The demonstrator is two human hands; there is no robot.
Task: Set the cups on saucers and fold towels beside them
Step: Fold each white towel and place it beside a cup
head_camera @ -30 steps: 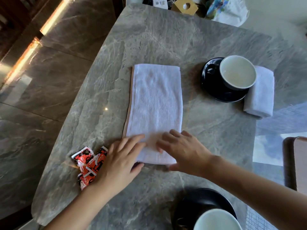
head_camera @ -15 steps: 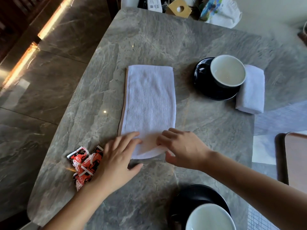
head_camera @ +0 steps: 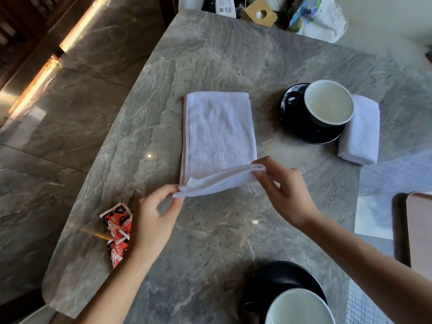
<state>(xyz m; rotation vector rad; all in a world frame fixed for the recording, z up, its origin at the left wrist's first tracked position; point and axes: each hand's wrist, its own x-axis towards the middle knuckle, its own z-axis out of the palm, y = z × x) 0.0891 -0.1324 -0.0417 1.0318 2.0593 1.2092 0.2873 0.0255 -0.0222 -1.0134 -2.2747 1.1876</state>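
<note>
A white towel lies as a long strip in the middle of the grey marble table. My left hand pinches its near left corner and my right hand pinches its near right corner, and the near edge is lifted off the table. At the right a cup stands on a black saucer, with a folded white towel touching the saucer's right side. A second cup on a black saucer sits at the bottom edge.
Red snack packets lie by my left wrist near the table's left edge. A cardboard box, a printed bag and other clutter crowd the far end. A brown tray or chair edge is at the right.
Both hands lay flat on the towel's near end; now each pinches a near corner and has raised that edge off the table.
</note>
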